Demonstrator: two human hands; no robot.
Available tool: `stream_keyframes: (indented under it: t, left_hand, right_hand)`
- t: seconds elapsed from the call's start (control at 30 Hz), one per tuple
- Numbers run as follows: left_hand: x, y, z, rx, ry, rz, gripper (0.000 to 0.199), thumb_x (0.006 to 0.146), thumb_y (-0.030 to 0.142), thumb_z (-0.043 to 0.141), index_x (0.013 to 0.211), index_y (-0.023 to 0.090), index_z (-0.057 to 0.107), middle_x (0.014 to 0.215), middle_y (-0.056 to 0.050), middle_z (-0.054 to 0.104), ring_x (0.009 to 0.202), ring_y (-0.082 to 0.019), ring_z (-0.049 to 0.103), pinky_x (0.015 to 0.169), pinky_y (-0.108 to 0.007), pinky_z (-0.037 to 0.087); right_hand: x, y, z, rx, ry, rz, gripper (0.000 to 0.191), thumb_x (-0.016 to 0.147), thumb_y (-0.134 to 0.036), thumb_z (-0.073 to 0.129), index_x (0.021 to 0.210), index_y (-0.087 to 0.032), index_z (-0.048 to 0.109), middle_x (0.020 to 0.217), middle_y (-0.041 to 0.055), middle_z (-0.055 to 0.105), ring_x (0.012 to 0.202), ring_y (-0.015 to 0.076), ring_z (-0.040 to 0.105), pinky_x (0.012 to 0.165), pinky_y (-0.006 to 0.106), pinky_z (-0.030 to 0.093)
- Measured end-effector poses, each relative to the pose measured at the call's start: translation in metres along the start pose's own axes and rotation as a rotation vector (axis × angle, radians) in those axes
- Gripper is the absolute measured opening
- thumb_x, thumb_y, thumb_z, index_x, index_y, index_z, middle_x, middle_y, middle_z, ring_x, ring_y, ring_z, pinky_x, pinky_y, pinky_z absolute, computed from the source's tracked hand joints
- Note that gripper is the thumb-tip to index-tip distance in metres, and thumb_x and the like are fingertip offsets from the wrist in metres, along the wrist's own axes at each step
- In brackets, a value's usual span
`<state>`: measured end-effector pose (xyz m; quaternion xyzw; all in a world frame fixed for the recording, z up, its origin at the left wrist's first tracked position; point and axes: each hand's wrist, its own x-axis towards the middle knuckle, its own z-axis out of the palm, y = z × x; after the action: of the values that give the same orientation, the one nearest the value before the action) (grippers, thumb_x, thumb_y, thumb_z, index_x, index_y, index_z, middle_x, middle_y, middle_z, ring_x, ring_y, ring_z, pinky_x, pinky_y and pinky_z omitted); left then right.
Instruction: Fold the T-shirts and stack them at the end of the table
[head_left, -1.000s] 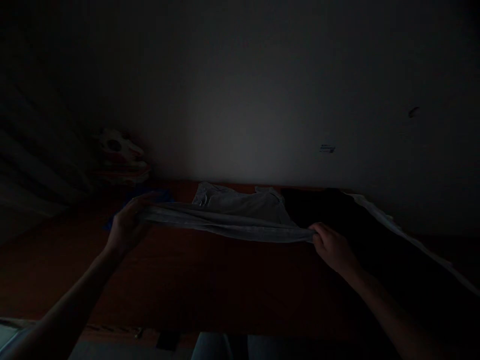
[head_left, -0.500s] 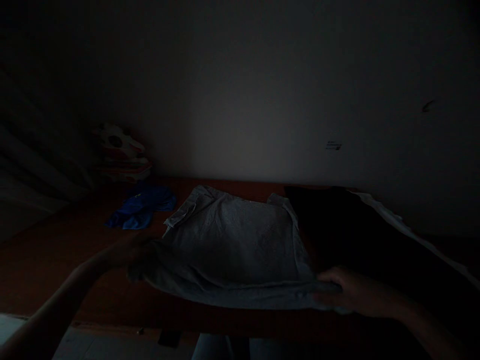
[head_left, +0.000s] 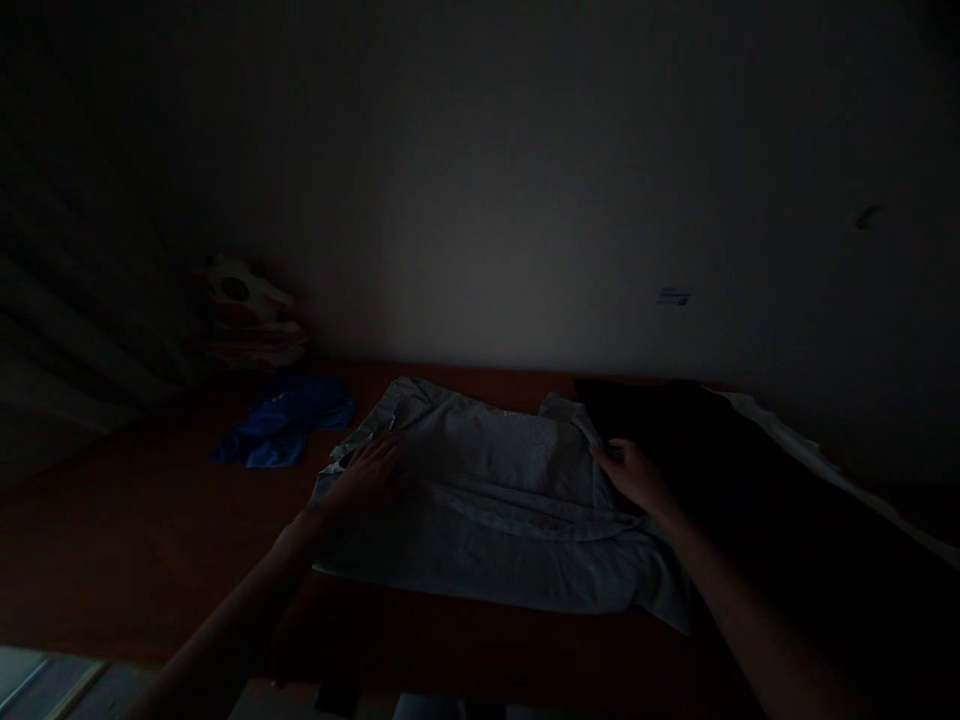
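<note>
A grey short-sleeved shirt (head_left: pixel 510 560) lies on the reddish-brown table, its lower part folded up in a loose band across the middle. My left hand (head_left: pixel 375 467) rests on the shirt near the left sleeve, fingers stretched out over the fabric. At the opposite side, my right hand (head_left: pixel 630 470) pinches the shirt's edge just below the right sleeve, thumb and fingers curled around the cloth. The picture is very dark, so the finer folds are hard to make out.
A crumpled blue garment (head_left: pixel 289 420) lies to the left. Behind it is a stack topped by a white and red object (head_left: pixel 244 295). A black cloth (head_left: pixel 720 480) spreads on the right, with a white cloth edge (head_left: pixel 795 440) beyond. A wall (head_left: pixel 495 250) rises behind the table (head_left: pixel 135 530).
Both hands have moved from the shirt's hem up to its sides near the sleeves. The hem has been let go and now lies folded over the shirt.
</note>
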<state>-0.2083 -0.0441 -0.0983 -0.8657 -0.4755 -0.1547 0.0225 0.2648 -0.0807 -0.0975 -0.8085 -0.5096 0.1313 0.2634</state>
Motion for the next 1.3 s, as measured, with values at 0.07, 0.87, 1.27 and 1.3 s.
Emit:
stream_keyframes:
  t: [0.07, 0.87, 1.27, 1.3]
  left_hand:
    - [-0.002, 0.001, 0.015, -0.015, -0.008, 0.042, 0.053, 0.102, 0.049, 0.045, 0.146, 0.022, 0.054, 0.153, -0.011, 0.055, 0.144, -0.03, 0.048, 0.12, -0.052, 0.037]
    - [0.047, -0.029, -0.023, 0.175, -0.02, -0.417, 0.063, 0.094, 0.054, 0.051, 0.141, 0.013, 0.054, 0.142, -0.022, 0.06, 0.13, -0.039, 0.057, 0.105, -0.05, 0.048]
    - [0.042, -0.071, -0.061, -0.1, 0.208, -0.703, 0.048, 0.099, 0.044, 0.03, 0.113, 0.013, 0.064, 0.101, -0.014, 0.075, 0.093, -0.031, 0.072, 0.074, -0.038, 0.054]
    - [0.03, -0.083, -0.069, -0.129, 0.243, -0.701, 0.051, 0.099, 0.047, 0.027, 0.106, 0.014, 0.065, 0.093, -0.012, 0.074, 0.086, -0.03, 0.071, 0.069, -0.038, 0.054]
  right_hand:
    - [0.013, -0.007, 0.006, -0.013, 0.014, 0.035, 0.055, 0.093, -0.055, 0.057, 0.129, -0.013, 0.061, 0.128, 0.0202, 0.07, 0.119, 0.0296, 0.068, 0.099, 0.034, 0.052]
    - [0.054, 0.005, -0.024, 0.489, -0.14, 0.133, 0.031, 0.081, -0.048, 0.049, 0.067, -0.023, 0.063, 0.059, 0.0049, 0.068, 0.063, 0.0224, 0.07, 0.06, 0.032, 0.055]
    - [0.044, -0.002, -0.034, 0.635, 0.008, -0.017, 0.044, 0.081, -0.054, 0.058, 0.105, -0.021, 0.071, 0.087, 0.0063, 0.078, 0.093, 0.0273, 0.074, 0.078, 0.036, 0.059]
    - [0.039, 0.003, -0.04, 0.608, 0.029, -0.066, 0.043, 0.081, -0.054, 0.056, 0.106, -0.023, 0.072, 0.088, 0.0067, 0.078, 0.095, 0.0282, 0.074, 0.08, 0.037, 0.059]
